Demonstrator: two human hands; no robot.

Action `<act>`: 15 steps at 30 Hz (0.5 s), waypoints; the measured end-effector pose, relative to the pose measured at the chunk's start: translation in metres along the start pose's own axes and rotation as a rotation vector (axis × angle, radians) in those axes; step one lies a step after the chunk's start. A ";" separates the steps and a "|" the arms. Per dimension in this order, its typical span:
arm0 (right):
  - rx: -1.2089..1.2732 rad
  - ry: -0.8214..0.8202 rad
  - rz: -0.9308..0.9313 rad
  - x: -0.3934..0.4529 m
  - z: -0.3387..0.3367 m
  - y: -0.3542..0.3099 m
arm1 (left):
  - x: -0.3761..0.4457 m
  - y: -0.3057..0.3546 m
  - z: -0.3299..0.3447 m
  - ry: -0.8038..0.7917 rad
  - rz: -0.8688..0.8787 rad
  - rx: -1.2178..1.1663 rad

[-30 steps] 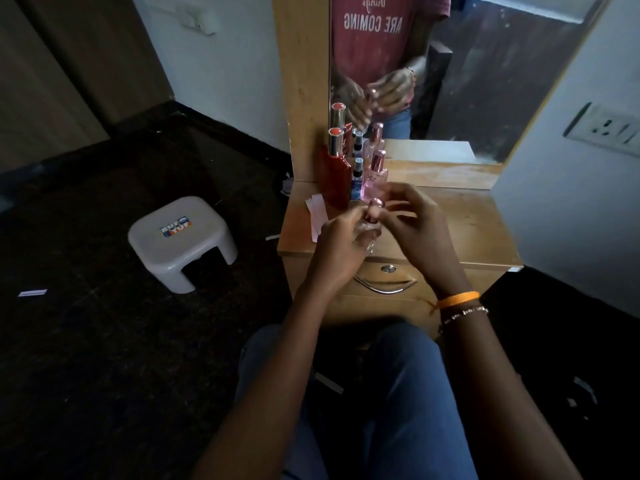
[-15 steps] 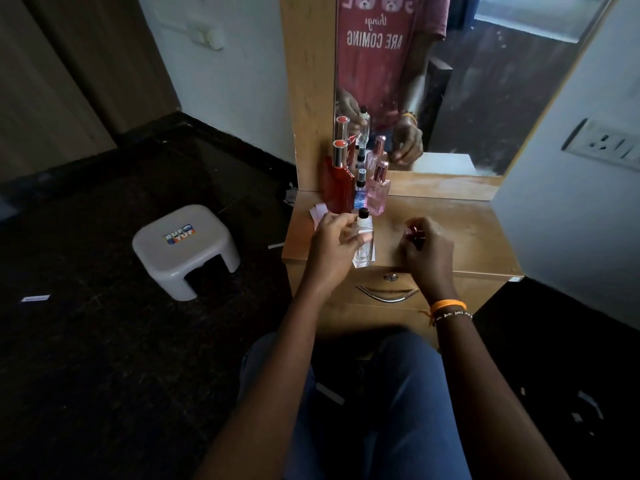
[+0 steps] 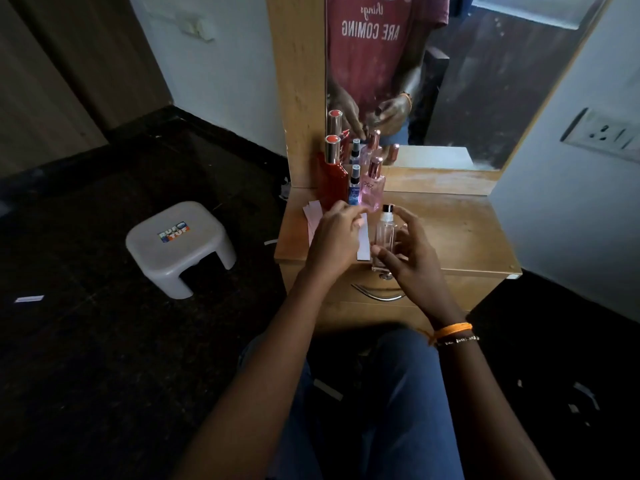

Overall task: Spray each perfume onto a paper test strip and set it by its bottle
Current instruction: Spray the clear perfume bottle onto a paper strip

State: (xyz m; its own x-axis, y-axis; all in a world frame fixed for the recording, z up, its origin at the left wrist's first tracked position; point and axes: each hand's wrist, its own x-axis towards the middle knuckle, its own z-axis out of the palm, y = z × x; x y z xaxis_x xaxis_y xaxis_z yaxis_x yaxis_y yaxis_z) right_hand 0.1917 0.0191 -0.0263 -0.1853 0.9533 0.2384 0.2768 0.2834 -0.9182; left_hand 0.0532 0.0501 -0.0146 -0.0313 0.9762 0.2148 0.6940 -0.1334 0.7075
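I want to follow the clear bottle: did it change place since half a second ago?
Yes. The clear bottle went rightward from the left hand toward the right hand, judged against the drawer handle.

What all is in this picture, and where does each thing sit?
Clear perfume bottle: one, black sprayer, uncapped, near the front of the dresser top.
Pink perfume bottle: one, rose-gold cap, by the mirror.
Red perfume bottle: one, silver cap, leftmost.
Small blue spray bottle: one, between red and pink.
Paper test strips: several, white, at the dresser's left edge; one strip beside the clear bottle.
Plastic stool: one, grey, on the dark floor.
Wall socket: one, white, right wall.
Left hand: over the strips.
Right hand: around the clear bottle, orange wristband.
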 end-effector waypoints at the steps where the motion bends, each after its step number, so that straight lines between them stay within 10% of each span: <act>1: 0.011 0.015 0.007 -0.002 -0.002 0.000 | 0.003 -0.003 0.005 0.003 0.044 0.184; 15: 0.124 0.020 -0.006 -0.004 -0.012 -0.008 | -0.001 -0.016 0.024 -0.060 -0.032 0.438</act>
State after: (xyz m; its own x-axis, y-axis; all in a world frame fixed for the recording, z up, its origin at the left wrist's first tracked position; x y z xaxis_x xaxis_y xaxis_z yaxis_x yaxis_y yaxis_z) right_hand 0.2010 0.0141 -0.0159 -0.1674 0.9540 0.2488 0.1569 0.2749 -0.9486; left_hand 0.0595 0.0555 -0.0423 -0.0250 0.9886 0.1488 0.9330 -0.0303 0.3585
